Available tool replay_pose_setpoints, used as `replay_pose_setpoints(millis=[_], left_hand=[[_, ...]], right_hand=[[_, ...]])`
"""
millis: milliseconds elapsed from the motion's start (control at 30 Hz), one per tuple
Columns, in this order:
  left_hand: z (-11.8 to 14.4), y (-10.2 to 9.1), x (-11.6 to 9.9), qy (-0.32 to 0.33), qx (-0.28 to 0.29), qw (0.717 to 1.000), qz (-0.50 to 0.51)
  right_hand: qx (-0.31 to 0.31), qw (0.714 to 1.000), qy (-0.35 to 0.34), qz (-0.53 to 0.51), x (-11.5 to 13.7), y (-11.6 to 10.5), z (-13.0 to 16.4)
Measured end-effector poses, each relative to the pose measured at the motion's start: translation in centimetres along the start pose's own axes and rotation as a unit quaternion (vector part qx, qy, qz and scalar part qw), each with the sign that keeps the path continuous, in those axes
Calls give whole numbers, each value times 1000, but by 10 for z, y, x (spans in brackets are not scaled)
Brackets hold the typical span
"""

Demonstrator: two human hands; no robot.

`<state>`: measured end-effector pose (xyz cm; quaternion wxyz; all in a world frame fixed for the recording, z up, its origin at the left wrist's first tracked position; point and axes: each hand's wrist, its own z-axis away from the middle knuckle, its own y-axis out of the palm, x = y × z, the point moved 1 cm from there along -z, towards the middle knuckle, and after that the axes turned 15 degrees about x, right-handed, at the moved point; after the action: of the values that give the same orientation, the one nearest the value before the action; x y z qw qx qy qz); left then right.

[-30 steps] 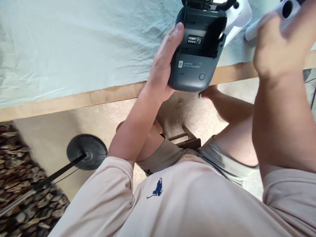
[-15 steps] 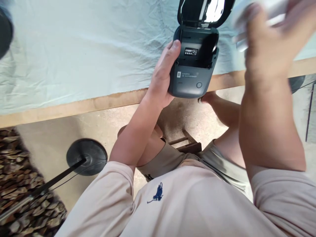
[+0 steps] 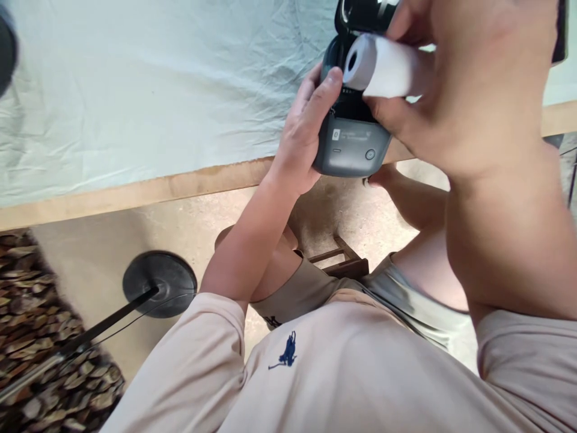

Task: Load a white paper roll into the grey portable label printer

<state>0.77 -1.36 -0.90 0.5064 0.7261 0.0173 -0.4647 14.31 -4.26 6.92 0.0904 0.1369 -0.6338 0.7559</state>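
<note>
My left hand (image 3: 301,135) grips the left side of a small dark grey label printer (image 3: 351,144), held over the table's front edge with its lid (image 3: 360,13) swung up. My right hand (image 3: 469,84) holds a white paper roll (image 3: 381,67) right above the printer's open compartment, its hollow core facing left. The roll and my right hand hide most of the compartment.
A table (image 3: 135,192) with a wooden edge is covered by a pale green cloth (image 3: 135,90). Below are a concrete floor, a black round stand base (image 3: 160,282) with a pole, a wooden stool (image 3: 342,258) and patterned rug (image 3: 36,337) at left.
My right hand has come from the upper right to the printer, bringing the white roll over the open compartment. My left hand still holds the printer in about the same place.
</note>
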Motion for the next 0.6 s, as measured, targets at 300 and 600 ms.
replay_pose_setpoints(millis=[300, 600], left_hand=[[3, 2, -3, 1, 1, 999, 50], [9, -6, -3, -36, 34, 999, -23]], right_hand=[[-53, 989, -90, 104, -3, 11, 12], [-171, 959, -169, -147, -1, 27, 30]])
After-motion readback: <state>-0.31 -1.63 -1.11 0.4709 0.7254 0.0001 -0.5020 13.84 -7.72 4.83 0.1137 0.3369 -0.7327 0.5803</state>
